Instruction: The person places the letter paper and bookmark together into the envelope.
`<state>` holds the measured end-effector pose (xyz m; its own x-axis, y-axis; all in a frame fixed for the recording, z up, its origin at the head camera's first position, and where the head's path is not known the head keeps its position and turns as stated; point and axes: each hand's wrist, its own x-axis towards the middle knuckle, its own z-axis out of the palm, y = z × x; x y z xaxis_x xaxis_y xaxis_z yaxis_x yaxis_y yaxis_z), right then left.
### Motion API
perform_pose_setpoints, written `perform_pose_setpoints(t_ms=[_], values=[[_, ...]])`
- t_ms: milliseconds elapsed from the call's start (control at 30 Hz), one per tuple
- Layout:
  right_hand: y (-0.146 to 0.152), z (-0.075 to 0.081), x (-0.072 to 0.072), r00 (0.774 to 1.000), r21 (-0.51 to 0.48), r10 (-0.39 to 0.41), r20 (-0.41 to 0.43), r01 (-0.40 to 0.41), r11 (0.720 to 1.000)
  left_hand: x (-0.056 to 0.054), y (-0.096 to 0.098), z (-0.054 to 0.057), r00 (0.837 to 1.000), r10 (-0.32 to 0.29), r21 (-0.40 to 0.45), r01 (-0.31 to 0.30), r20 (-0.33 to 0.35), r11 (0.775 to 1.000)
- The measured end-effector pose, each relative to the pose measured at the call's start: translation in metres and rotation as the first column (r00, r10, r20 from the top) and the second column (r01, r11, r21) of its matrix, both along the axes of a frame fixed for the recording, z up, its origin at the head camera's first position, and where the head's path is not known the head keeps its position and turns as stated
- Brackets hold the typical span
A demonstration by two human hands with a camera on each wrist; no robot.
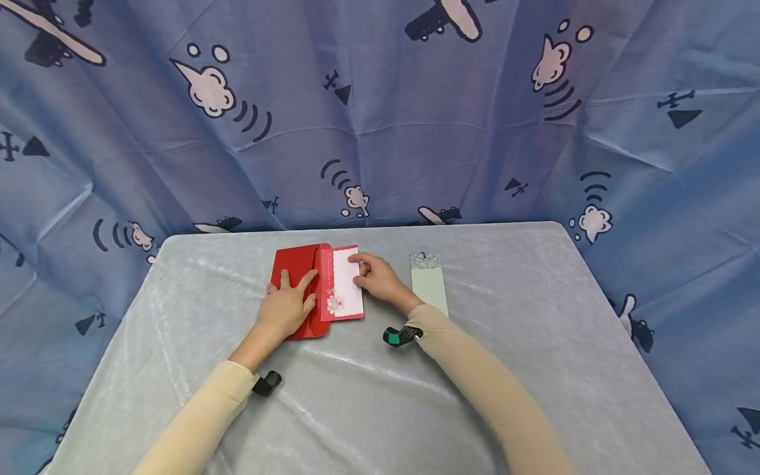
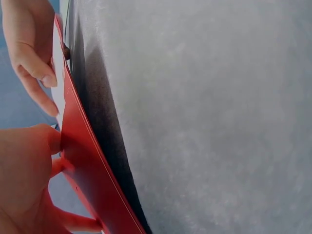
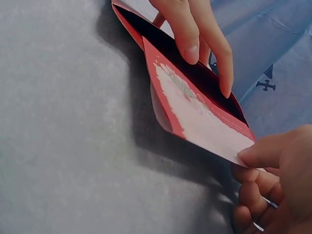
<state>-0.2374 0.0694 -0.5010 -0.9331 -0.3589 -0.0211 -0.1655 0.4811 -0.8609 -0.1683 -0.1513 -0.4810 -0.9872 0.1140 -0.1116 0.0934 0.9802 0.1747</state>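
Note:
A red envelope [image 1: 291, 257] lies toward the far side of the table, under my left hand [image 1: 283, 309], whose fingers are spread across it. From its right side a pink-bordered card [image 1: 349, 287] with a white middle and printed flowers sticks out. My right hand [image 1: 380, 280] pinches the card's right edge between thumb and fingers. In the right wrist view the card [image 3: 209, 129] slopes out of the envelope's dark open mouth [image 3: 165, 44]; how much of it is inside is hidden. The left wrist view has the envelope [image 2: 92, 165] tilted, its near edge raised off the cloth.
To the right of the right hand lies a pale green card [image 1: 429, 287] with a patterned top band, its lower end partly behind the right forearm. Grey cloth covers the table [image 1: 356, 409]. A blue printed curtain [image 1: 380, 112] hangs behind the far edge.

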Motion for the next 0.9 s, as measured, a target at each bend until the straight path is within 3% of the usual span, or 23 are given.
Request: perform_pose_setpoints(t_ms=[900], values=[[-0.020, 0.000, 0.006, 0.999, -0.011, -0.024, -0.021, 0.024, 1.000, 0.000, 0.000, 0.000, 1.000, 0.016, -0.012, -0.016, -0.006, 1.000]])
